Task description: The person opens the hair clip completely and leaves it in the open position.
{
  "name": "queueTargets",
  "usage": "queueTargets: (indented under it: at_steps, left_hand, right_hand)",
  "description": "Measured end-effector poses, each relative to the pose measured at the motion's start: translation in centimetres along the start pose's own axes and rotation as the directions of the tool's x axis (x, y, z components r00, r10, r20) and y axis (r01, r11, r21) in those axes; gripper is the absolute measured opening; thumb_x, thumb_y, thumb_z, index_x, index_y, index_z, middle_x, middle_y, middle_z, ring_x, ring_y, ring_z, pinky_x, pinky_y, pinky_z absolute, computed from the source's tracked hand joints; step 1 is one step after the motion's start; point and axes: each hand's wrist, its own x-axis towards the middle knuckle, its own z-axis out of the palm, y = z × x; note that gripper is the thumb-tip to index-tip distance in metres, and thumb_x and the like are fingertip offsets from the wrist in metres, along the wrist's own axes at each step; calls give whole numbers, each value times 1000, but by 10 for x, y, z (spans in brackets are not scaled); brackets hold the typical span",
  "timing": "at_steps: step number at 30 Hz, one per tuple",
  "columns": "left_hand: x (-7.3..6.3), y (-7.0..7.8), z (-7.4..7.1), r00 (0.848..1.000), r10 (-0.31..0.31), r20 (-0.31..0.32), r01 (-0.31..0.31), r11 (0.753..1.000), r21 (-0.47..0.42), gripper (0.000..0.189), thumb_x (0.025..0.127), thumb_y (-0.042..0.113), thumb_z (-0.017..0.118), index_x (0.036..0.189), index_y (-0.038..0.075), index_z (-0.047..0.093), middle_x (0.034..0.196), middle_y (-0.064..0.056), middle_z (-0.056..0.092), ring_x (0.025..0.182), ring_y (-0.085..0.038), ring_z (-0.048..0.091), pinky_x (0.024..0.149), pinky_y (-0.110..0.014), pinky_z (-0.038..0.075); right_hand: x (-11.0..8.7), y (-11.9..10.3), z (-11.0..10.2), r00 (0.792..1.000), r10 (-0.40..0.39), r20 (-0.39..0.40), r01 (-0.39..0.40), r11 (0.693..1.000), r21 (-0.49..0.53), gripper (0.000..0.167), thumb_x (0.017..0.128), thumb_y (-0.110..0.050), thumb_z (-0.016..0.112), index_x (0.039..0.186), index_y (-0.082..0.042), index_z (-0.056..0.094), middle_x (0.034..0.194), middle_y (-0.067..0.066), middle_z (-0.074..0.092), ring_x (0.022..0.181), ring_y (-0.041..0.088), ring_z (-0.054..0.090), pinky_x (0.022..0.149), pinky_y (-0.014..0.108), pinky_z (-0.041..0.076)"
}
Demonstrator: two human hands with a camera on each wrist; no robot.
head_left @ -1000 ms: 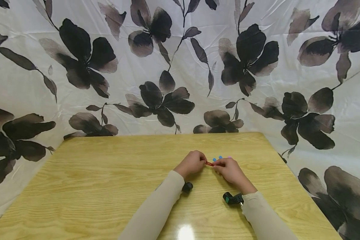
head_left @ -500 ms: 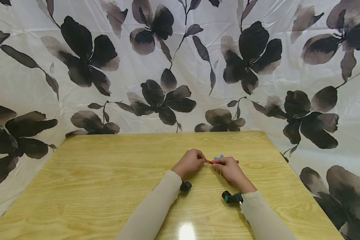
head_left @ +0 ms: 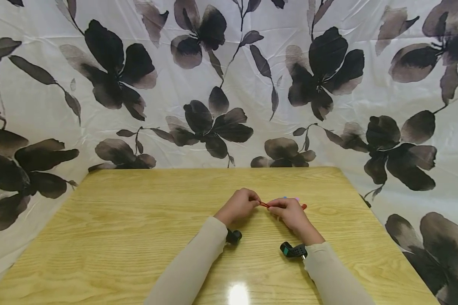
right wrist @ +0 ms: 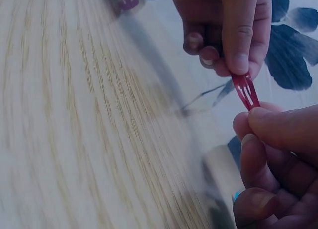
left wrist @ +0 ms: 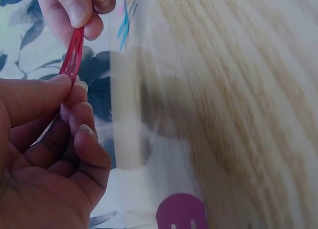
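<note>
Both hands share a red snap hair clip [head_left: 264, 204], one at each end, over the table. My left hand [head_left: 238, 207] pinches one end between thumb and fingers. At the other end, my right hand [head_left: 291, 214] pinches it likewise. Close up in the left wrist view, the hair clip [left wrist: 73, 57] shows a slotted middle, its ends covered by fingertips. The right wrist view has the same clip [right wrist: 246, 92] slanting between the two thumbs. A small red piece [head_left: 304, 206] lies just right of my right hand, partly hidden by it.
Beyond the right hand, a pink piece [head_left: 297, 198] and a blue piece [head_left: 285, 197] lie on the wooden table [head_left: 137, 228]. A purple rounded piece with pale slots [left wrist: 181, 211] shows low in the left wrist view. Flowered cloth [head_left: 198, 84] hangs behind the table.
Both hands have drifted slightly left with the hair clip still held between them. More of the red piece now shows past the right hand, and fewer blue pieces show.
</note>
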Motion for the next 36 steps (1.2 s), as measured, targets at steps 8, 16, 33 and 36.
queueTargets:
  at_steps: [8, 16, 33, 36]
  left_hand:
    - [-8, -2, -5, 1000, -17, 0, 17, 999, -45, 16, 97, 17, 58, 96, 10, 73, 93, -1, 67, 76, -14, 53, 66, -25, 45]
    - [-17, -6, -11, 1000, -30, 5, 30, 996, -83, 18, 99, 18, 56, 101, 10, 72, 95, -2, 66, 65, -14, 49, 51, -26, 44]
    - [-34, -19, -23, 994, -108, 20, 109, 968, -227, 17, 99, 20, 56, 104, 13, 71, 104, -10, 64, 69, -18, 53, 59, -36, 56]
    - [-37, -21, -24, 993, -115, 17, 116, 963, -242, 17, 99, 19, 56, 104, 13, 70, 104, -11, 64, 71, -23, 57, 60, -36, 57]
  right_hand:
    - [0, -3, 4, 1000, -17, 14, 16, 999, 30, 19, 93, -14, 64, 107, -5, 73, 97, 10, 70, 72, 16, 56, 61, 25, 47]
    - [1, -8, 8, 997, -29, 72, 23, 997, 71, 24, 95, -19, 62, 113, -6, 70, 104, 17, 68, 69, 18, 51, 58, 25, 43]
    - [3, -20, 24, 991, -55, 120, 41, 993, 113, 23, 97, -19, 60, 112, -6, 71, 104, 19, 67, 62, 14, 44, 54, 24, 39]
    - [5, -20, 26, 988, -59, 140, 41, 991, 128, 22, 97, -16, 58, 112, -4, 70, 102, 23, 65, 60, 15, 43, 53, 25, 38]
